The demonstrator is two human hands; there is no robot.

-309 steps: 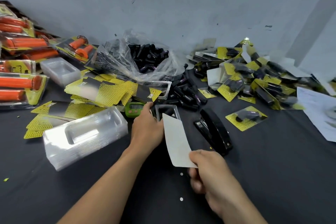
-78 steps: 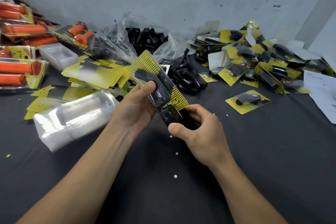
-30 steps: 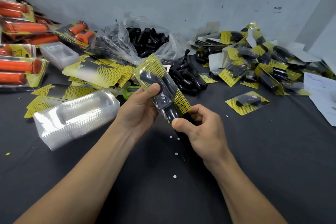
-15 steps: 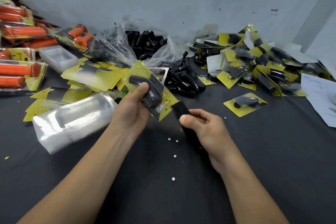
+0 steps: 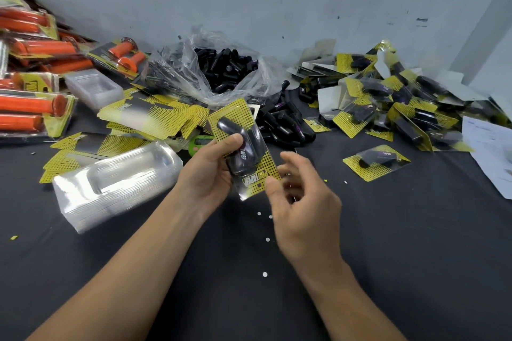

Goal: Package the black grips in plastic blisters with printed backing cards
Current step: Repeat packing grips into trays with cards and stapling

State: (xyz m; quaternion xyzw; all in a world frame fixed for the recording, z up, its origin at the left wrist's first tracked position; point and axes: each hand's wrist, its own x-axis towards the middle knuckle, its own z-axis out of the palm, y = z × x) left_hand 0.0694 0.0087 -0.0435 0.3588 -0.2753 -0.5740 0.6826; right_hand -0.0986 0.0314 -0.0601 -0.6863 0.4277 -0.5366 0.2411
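My left hand [image 5: 205, 174] holds a filled blister pack [image 5: 235, 115] upright over the black table, thumb pressed on the clear bubble. Inside the bubble lies a black grip [image 5: 246, 147] against a yellow dotted backing card. My right hand [image 5: 304, 207] is just to the right of the pack with loosely curled fingers and holds nothing; its thumb is at the card's lower right corner. That hand is motion-blurred. The stapler is not in sight.
A stack of empty blisters [image 5: 116, 183] lies left of my hands, loose backing cards [image 5: 155, 116] behind it. A plastic bag of black grips [image 5: 224, 66] and loose grips [image 5: 282, 124] sit at the back, finished packs [image 5: 388, 97] right, orange-grip packs [image 5: 27, 108] far left.
My right hand has let go of the black stapler it held half a second ago and has come up to the pack's lower corner. My left hand still holds the pack.
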